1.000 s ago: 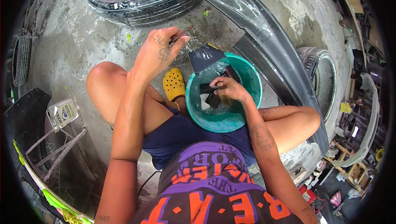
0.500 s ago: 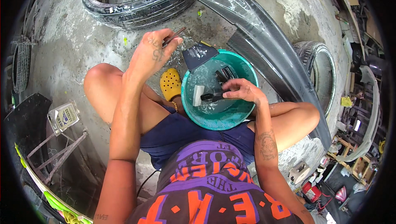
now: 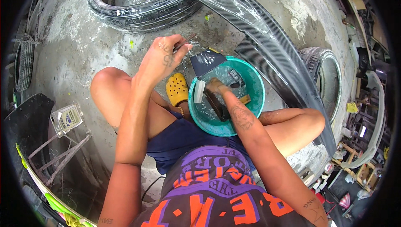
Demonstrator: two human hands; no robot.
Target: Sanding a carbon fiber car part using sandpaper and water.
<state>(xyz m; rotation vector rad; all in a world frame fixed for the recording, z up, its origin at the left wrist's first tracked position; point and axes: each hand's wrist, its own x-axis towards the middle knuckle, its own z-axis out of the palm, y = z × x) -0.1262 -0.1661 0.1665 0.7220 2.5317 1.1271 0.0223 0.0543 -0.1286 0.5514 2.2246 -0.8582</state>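
My left hand [image 3: 165, 55] is raised left of the teal bucket [image 3: 260, 91], closed on a thin dark brown strip [image 3: 189, 38]. My right hand [image 3: 218, 86] reaches down into the bucket's water, its fingers hidden and blurred. Beside it lie a white block [image 3: 199, 91], a long dark piece [image 3: 216, 106], a wooden piece [image 3: 244, 101] and other dark objects. A dark sheet [image 3: 205, 64] rests on the bucket's upper rim. My yellow clog [image 3: 177, 85] is left of the bucket.
A long carbon-fibre panel [image 3: 271, 39] curves behind and right of the bucket. Tyres [image 3: 138, 18] lie on the stained concrete floor [image 3: 67, 68]. A metal stand [image 3: 62, 152] and black panel are at left; wooden scraps and clutter [image 3: 355, 168] line the right.
My right hand has moved left and deeper into the bucket, over where the dark blocks were; those pieces have shifted and a wooden piece shows. My left hand still holds the thin strip.
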